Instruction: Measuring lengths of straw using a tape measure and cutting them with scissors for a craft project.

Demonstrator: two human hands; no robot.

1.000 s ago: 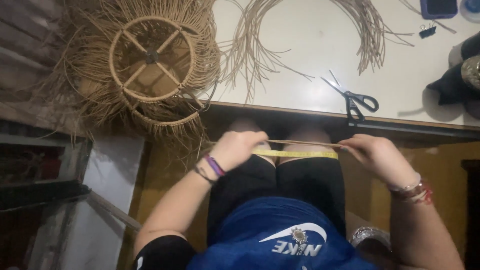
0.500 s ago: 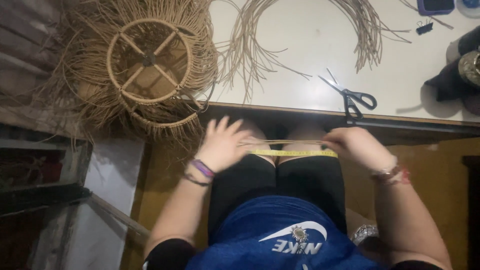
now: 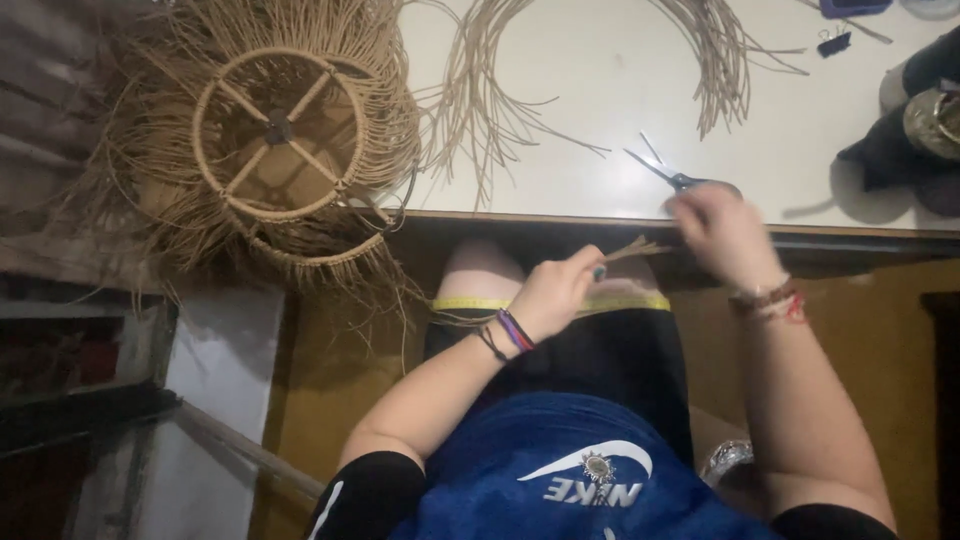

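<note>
hands split — left hand [image 3: 556,292] pinching rattan strands [image 3: 632,250], right hand [image 3: 722,228] over scissors [image 3: 668,177].

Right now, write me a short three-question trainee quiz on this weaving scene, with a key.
1. True or false: the left hand pinches a bundle of thin tan rattan strands.
2. What is the right hand reaching onto at the edge of the white table? A) black-handled steel scissors B) black binder clip C) round woven rattan frame
3. Fill in: a ____ measuring tape lies across the person's thighs.

Key: 1 true; 2 A; 3 yellow.
</note>
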